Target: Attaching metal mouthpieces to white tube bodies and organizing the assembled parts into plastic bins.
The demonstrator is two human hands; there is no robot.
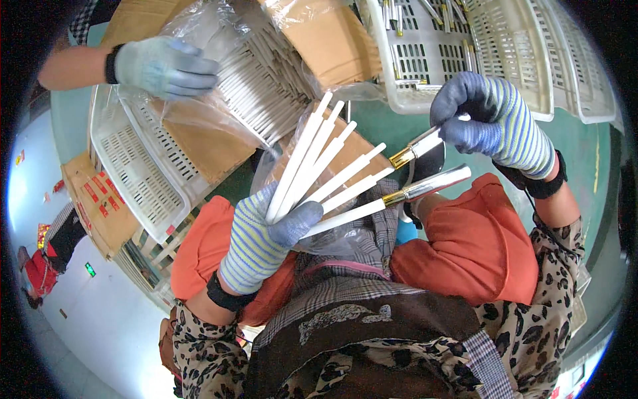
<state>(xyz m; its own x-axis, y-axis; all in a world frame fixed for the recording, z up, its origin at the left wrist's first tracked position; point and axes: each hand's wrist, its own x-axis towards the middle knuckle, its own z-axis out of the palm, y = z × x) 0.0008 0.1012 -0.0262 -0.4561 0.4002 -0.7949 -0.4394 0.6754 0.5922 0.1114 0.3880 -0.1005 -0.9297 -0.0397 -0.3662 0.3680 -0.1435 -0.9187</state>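
Note:
My left hand (266,229), in a striped glove with grey fingertips, is closed round a fan of several slim white handles (312,156). They spread up and to the right from the fist. One lower handle carries a shiny silver and gold metal sleeve (428,184) on its far end. My right hand (495,123), gloved alike, pinches a second silver and gold metal sleeve (413,147) between thumb and fingers. Its gold end meets the tip of another white handle. Whether that sleeve is fully seated on the handle I cannot tell.
Ahead, a cardboard box (332,46) lined with clear plastic holds many white handles (259,80). A co-worker's gloved hand (166,68) hovers at its left. White slotted crates stand at the left (143,179) and far right (512,46); the right one holds metal-sleeved pieces.

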